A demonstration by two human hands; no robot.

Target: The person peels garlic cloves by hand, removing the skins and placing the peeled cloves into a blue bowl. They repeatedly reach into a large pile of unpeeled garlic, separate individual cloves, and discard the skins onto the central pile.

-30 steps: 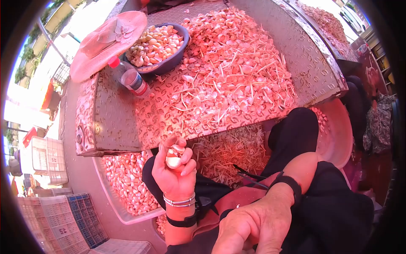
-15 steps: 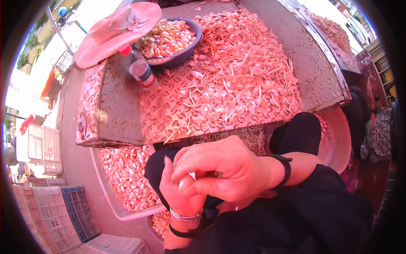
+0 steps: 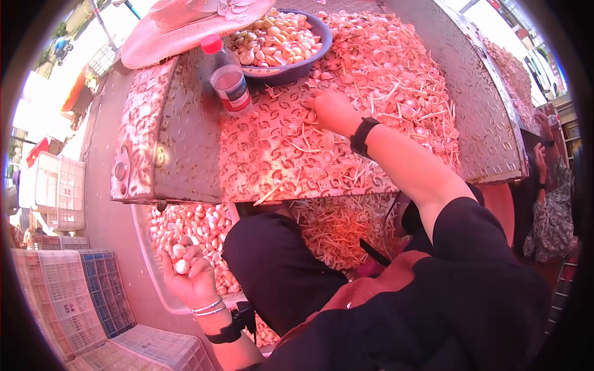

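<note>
Peeled garlic cloves [image 3: 180,266] rest in the curled fingers of my left hand [image 3: 193,279], which is over a white tub [image 3: 162,285] full of cloves. My right hand [image 3: 333,111] reaches onto the patterned metal table [image 3: 247,167]; its fingers point down at the edge of a heap of garlic skins and cloves [image 3: 396,80]. Whether its fingertips hold anything is too small to tell. Just beyond that hand stands a blue bowl [image 3: 325,37] heaped with cloves.
A bottle with a red cap [image 3: 230,83] and a pink hat [image 3: 179,31] are at the table's left. Plastic crates [image 3: 62,303] line the lower left. Stalks [image 3: 334,235] lie below the table. Another person's hands [image 3: 541,157] show at far right.
My hands have parted. The right went forward onto the table; the left moved left over the tub, with cloves in its fingers. The view has shifted slightly.
</note>
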